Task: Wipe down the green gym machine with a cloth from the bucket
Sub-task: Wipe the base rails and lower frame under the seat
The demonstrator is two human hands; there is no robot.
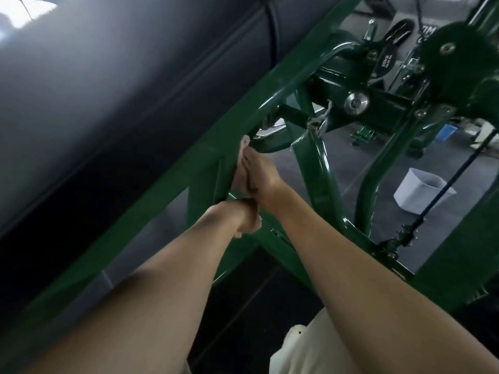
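Observation:
The green gym machine [172, 182] fills the view, its slanted frame beam running from bottom left to top right. My right hand [259, 176] lies flat along the underside of that beam with its fingers straight. It presses a pale pink cloth [244, 143] against the metal, and only the cloth's edge shows past the fingertips. Just below, my left hand [240, 217] grips a short green crossbar, fingers curled round it. The white bucket [421, 190] stands on the dark floor to the right, beyond the frame.
A large black padded cushion [108, 90] sits above the beam at the upper left. Pulleys, bolts and a black cable [445, 184] crowd the right side. A blue bin [445, 132] and a small green stand [363, 133] are farther back on the floor.

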